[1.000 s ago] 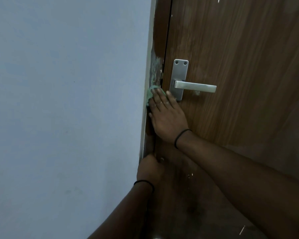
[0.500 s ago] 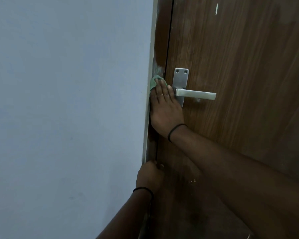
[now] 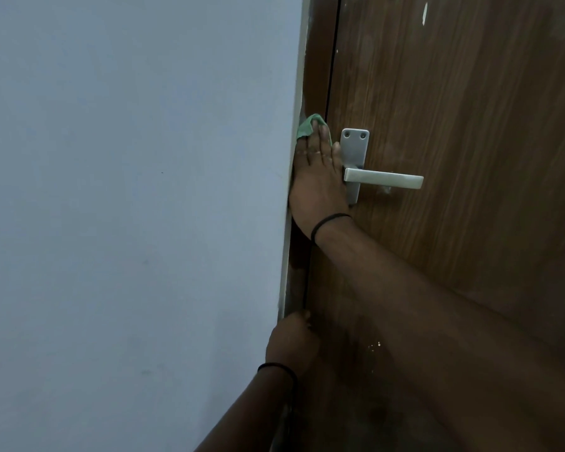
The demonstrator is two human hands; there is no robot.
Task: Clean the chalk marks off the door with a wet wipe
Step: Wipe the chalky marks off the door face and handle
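A brown wooden door (image 3: 454,125) fills the right side. My right hand (image 3: 317,181) lies flat on the door frame strip (image 3: 318,60) just left of the handle plate, pressing a green wet wipe (image 3: 307,124) under its fingertips. Only the wipe's upper edge shows above the fingers. My left hand (image 3: 291,340) rests lower down against the frame edge, fingers curled at the gap; I cannot tell what it holds. A small white chalk mark (image 3: 424,13) sits near the door's top, and faint white specks (image 3: 374,345) lie lower down.
A pale blue wall (image 3: 128,207) covers the left half, ending at a light trim edge (image 3: 294,158) beside the frame. A silver lever handle (image 3: 384,181) on its plate (image 3: 354,148) sticks out to the right, touching my right hand's side.
My right hand has slid the wipe upward along the frame, from below the handle plate to level with its top. The pale smear there has gone. My left hand stays put.
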